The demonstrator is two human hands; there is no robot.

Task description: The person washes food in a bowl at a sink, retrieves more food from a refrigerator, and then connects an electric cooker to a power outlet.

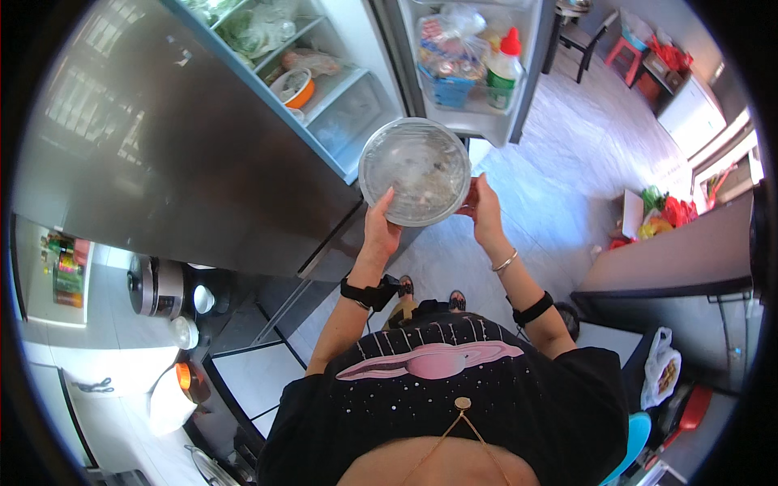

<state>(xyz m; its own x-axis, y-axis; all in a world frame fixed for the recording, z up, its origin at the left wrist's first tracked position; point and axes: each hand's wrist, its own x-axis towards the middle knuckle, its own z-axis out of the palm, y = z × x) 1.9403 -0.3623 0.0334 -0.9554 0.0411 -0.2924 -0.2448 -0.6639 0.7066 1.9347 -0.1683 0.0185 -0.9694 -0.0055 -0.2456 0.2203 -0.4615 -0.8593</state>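
Note:
A round bowl (416,170) with a pale metallic-looking rim is held out in front of me, its top covered with clear plastic wrap. Its contents are blurred under the film. My left hand (382,228) grips the near left rim, thumb on top and fingers underneath. At the right rim, my right hand (484,209) supports the side, its fingertips partly hidden by the bowl. Just beyond stands an open refrigerator (389,73). On its shelf sits an orange bowl (298,91) under film, beside bagged food (310,61).
The open fridge door (529,79) holds a red-capped bottle (504,70) and a blue basket (447,85) of packets. A large closed door (170,152) stands left. At lower left are a rice cooker (155,285) and white cups. Bags and a box (632,212) lie right.

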